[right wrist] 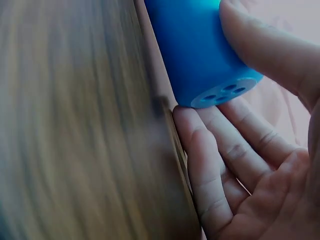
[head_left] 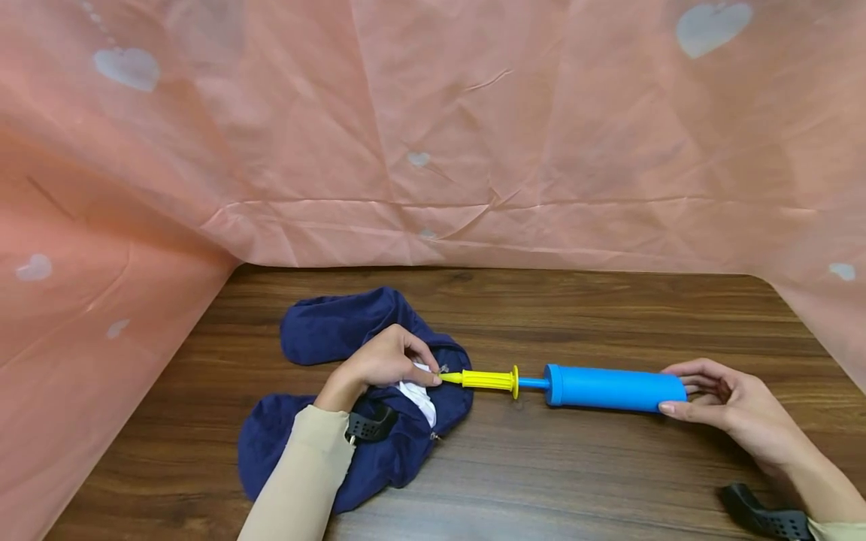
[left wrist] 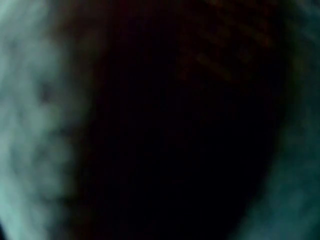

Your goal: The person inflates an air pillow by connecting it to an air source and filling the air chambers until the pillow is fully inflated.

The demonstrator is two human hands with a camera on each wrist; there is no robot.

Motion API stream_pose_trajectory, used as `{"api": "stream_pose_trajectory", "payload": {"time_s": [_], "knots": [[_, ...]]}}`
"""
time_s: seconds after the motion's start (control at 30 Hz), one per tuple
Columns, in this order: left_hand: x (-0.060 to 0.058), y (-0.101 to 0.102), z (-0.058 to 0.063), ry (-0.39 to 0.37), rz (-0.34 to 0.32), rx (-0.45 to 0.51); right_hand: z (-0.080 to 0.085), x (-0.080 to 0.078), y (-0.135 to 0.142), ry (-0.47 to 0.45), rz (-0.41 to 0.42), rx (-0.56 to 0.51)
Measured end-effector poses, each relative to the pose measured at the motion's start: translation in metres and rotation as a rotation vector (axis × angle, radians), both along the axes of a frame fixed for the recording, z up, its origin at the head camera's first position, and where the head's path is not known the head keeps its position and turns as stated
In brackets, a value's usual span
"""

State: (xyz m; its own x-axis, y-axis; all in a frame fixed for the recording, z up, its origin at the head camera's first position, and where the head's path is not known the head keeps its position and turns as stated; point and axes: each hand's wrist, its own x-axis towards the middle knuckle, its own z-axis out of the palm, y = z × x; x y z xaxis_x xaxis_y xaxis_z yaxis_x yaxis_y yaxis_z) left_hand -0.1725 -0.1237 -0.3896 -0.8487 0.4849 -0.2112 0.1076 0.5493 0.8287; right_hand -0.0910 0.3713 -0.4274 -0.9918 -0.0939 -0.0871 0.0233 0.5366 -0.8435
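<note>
A hand air pump [head_left: 616, 388] with a blue barrel and a yellow nozzle end [head_left: 489, 380] lies level above the wooden table. Around the barrel's far right end, the right hand [head_left: 737, 406] grips with thumb and fingers; in the right wrist view the barrel's end face [right wrist: 225, 93] shows several small holes. The left hand [head_left: 389, 361] pinches near the yellow tip, over a navy, U-shaped inflatable neck pillow [head_left: 338, 323]. White material [head_left: 421, 402] shows through the pillow's opening below the left fingers. Whether the tip sits in a valve is hidden. The left wrist view is too dark and blurred to read.
Brown wood-grain table [head_left: 609, 473] lies under everything. Pink cloth with pale hearts [head_left: 541, 135] hangs at the back and both sides. Black straps with cameras [head_left: 764, 515] sit at the wrists.
</note>
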Motion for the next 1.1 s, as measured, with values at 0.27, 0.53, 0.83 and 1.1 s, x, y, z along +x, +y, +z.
{"api": "stream_pose_trajectory", "payload": {"time_s": [0.27, 0.53, 0.83, 1.1], "knots": [[0.002, 0.001, 0.001, 0.004, 0.0, -0.013, 0.001, 0.001, -0.019, -0.003, 0.023, 0.006], [0.002, -0.004, 0.008, -0.01, -0.069, -0.043, -0.001, 0.002, -0.026, 0.019, 0.006, 0.022], [0.003, 0.0, 0.027, -0.109, -0.032, -0.151, 0.001, 0.003, -0.026, 0.014, -0.006, 0.018], [-0.002, 0.011, 0.032, -0.101, 0.065, -0.262, 0.002, 0.003, -0.031, 0.021, 0.0, 0.017]]}}
